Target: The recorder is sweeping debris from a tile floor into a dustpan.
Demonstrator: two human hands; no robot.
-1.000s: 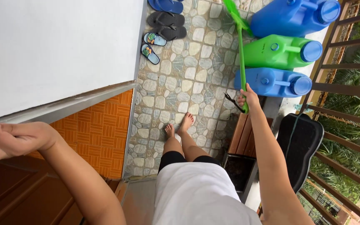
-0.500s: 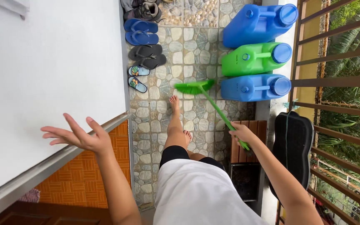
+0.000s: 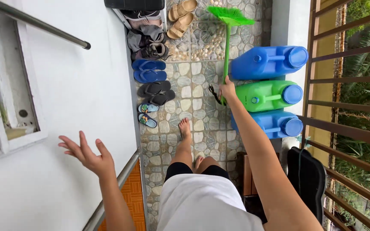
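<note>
Three plastic jugs lie on their sides by the railing: blue jug point(image 3: 267, 62), green jug point(image 3: 267, 95), second blue jug point(image 3: 275, 123), blue caps.

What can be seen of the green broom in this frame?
The green broom has a thin, straight bright-green handle and a fan of matching green bristles, plastic by the look of it. It is stretched out ahead, bristle head far from the person over the pebble-patterned floor tiles, beside the tan sandals. The right hand grips the near end of the handle; a dark loop hangs there. The blue jug lies just beside the handle.
</note>
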